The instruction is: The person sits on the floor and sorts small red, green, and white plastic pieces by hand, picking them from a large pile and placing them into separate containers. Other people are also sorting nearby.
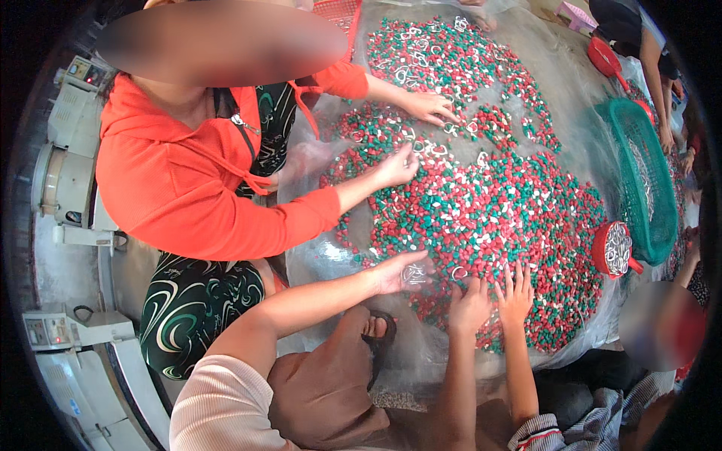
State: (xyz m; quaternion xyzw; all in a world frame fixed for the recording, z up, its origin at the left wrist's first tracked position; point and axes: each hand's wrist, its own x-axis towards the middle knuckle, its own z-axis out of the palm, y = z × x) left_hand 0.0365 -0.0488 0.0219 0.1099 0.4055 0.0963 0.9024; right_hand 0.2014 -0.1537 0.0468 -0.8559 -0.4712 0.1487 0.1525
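Observation:
My left hand (397, 275), palm turned inward, has several thin white loop-shaped pieces (414, 275) gathered in it, over the near left edge of the heap. To its right, my right hand (470, 303) reaches into the heap with its fingers curled; what they grip, if anything, is hidden. A pale ring-shaped piece (459, 273) lies just beyond its fingertips. The wide heap (481, 218) is made of small red, green and white pieces on clear plastic sheeting. More white loops (406, 74) are scattered at its far end.
A person in an orange jacket (195, 188) works opposite left with both hands in the heap. Close beside my right hand is a co-worker's spread hand (515, 297). At right stand a red strainer of white loops (617, 252) and a green basket (665, 225). White machines (83, 391) line the left.

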